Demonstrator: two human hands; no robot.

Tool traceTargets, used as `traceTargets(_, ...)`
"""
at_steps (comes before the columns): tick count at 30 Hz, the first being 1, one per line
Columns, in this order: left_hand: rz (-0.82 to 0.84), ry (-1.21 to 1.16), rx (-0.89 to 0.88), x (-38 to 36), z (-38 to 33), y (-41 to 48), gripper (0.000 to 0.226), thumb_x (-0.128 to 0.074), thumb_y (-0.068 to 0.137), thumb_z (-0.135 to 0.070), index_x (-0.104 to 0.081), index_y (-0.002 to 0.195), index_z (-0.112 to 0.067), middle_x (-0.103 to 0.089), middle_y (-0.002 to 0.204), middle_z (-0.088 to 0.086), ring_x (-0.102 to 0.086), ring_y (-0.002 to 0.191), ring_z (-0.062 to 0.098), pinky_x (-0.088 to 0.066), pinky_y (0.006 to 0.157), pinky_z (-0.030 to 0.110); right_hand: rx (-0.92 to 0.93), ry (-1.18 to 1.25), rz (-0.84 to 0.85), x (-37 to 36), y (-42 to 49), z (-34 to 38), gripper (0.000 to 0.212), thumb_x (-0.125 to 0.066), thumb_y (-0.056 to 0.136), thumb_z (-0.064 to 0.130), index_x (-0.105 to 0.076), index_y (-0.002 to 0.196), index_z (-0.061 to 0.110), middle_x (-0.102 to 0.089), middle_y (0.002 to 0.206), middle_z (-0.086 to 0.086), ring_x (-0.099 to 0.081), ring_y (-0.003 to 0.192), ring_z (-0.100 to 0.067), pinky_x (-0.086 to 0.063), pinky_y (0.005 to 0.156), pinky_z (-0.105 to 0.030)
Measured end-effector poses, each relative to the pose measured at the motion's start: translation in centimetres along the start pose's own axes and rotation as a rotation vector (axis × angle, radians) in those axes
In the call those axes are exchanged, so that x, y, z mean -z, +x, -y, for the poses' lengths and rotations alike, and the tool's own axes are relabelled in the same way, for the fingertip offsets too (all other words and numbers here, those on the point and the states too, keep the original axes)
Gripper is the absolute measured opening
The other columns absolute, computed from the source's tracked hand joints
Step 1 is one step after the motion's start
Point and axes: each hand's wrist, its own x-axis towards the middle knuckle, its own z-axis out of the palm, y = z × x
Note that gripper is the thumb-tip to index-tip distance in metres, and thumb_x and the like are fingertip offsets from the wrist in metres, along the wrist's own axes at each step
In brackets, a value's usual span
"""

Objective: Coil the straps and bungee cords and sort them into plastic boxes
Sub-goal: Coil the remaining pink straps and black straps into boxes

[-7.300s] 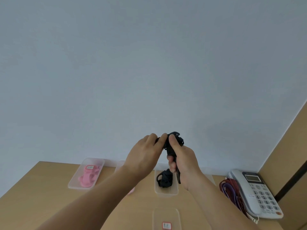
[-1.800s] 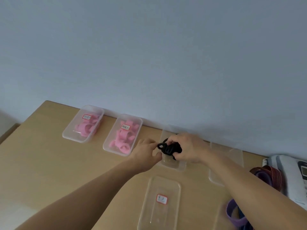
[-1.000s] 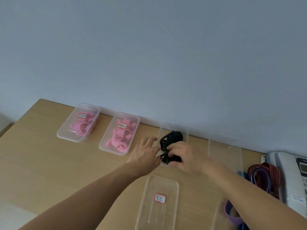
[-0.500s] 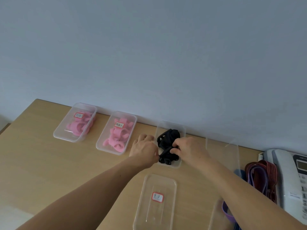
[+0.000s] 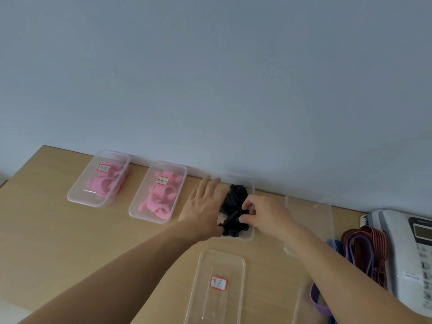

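The right hand reaches into a clear box, its fingers curled and pinching the black straps that lie bundled inside. The left hand is flat with straight fingers, holding nothing, against the box's left side and touching the straps. Left of that hand stand two boxes of pink straps. Nearer than both hands lies a clear lid with a red-edged label. Right of the right hand are an empty box, loose cords and a telephone.

A white telephone sits at the wooden table's right edge — pale blue-grey wall behind.
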Motion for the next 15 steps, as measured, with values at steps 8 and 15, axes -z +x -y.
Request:
traceTargets(8, 0.08, 0.057, -0.194, -2.6, 0.2, 0.8, 0.065, -0.022, 0.104, -0.04, 0.008, 0.157, -0.017, 0.018, 0.163, -0.002, 0.012, 0.152, 0.012, 0.006, 0.121, 0.034, -0.049, 0.081, -0.094, -0.7, 0.0, -0.3, 0.015, -0.075, 0.081, 0.038, -0.062, 0.074, 0.036, -0.067, 0.076, 0.016, -0.063, 0.074, -0.001, -0.052, 0.069, -0.026)
traceTargets(15, 0.106, 0.048, -0.159, -2.8, -0.1, 0.9, 0.065, -0.021, 0.103, -0.039, 0.012, 0.156, -0.019, 0.02, 0.164, -0.002, 0.018, 0.15, 0.012, 0.008, 0.122, 0.039, -0.03, 0.006, -0.215, -1.6, -0.6, 0.2, 0.009, -0.069, 0.087, 0.042, -0.063, 0.085, 0.035, -0.059, 0.082, 0.014, -0.059, 0.077, -0.007, -0.05, 0.069, -0.029)
